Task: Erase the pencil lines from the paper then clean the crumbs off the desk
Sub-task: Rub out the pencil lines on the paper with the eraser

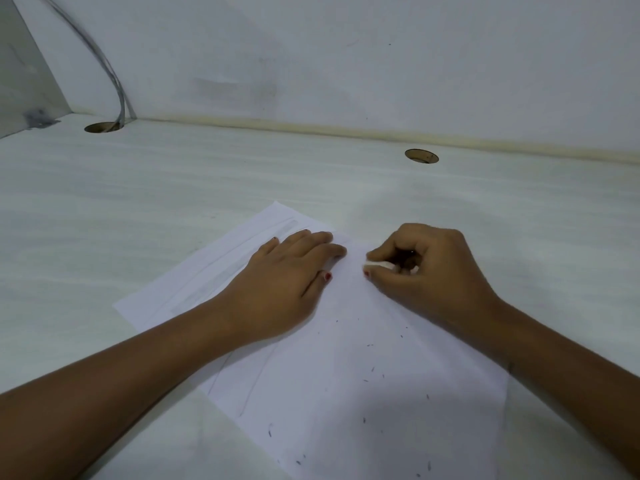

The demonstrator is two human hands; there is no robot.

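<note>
On the white desk (173, 202) a sheet of white paper (346, 393) lies at a slant, its far corner pointing toward the back wall (346, 64) and its near part running out of the bottom of the view. The left hand (287, 282) lies flat on the paper with fingers straight and together, palm down, pressing the sheet near its upper middle. Just beside it, a small gap apart, the right hand (429, 271) is curled round a small white eraser (379, 264) — thumb and fingertips pinch it, and its end pokes out toward the left hand, low over the paper; whether it touches the sheet I cannot tell. Faint pencil lines (242, 251) run along the left part of the paper beyond the left hand, and two more thin strokes (256, 379) show beside the left forearm. Dark eraser crumbs (370, 345) are scattered over the near half of the sheet between the two forearms. At the back of the desk are two round cable holes — one at the left (103, 127) with a grey cable (104, 60) dropping into it from above, the other at the right (421, 156).
</note>
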